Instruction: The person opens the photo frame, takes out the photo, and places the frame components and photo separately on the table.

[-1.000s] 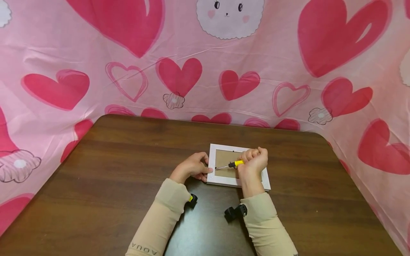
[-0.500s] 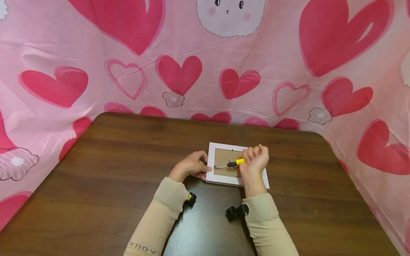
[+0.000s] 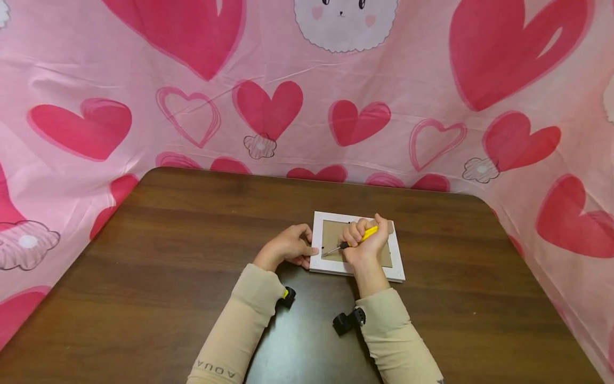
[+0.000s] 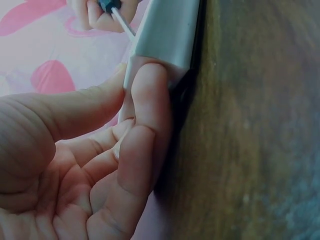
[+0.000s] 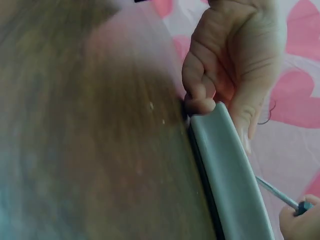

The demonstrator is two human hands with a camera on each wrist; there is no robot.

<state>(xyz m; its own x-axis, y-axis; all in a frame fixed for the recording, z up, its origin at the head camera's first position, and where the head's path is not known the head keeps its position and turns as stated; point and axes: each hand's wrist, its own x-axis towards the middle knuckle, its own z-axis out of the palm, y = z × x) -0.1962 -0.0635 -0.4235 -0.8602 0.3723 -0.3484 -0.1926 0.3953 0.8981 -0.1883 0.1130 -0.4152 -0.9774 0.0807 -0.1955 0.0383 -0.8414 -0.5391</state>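
A white picture frame (image 3: 397, 261) lies face down on the brown table, its tan backing board (image 3: 331, 232) showing. My left hand (image 3: 288, 246) pinches the frame's left edge, thumb on top and a finger against the side, as the left wrist view shows. In my right hand (image 3: 365, 242), the curled fingers grip a screwdriver (image 3: 370, 232) with a yellow and black handle. Its metal shaft slants down to the left, the tip by a small black tab (image 3: 323, 248) at the board's left edge. My right hand hides part of the board. The right wrist view shows the screwdriver shaft (image 5: 275, 189) behind the frame's side.
The brown wooden table (image 3: 168, 256) stretches out around the frame. Behind it hangs a pink cloth (image 3: 307, 69) with red hearts. Small black devices (image 3: 348, 321) sit at both wrists, close above the table.
My right hand has shifted left and turned, so the screwdriver now slopes more steeply with more yellow handle showing. The left hand keeps its hold on the frame's edge.
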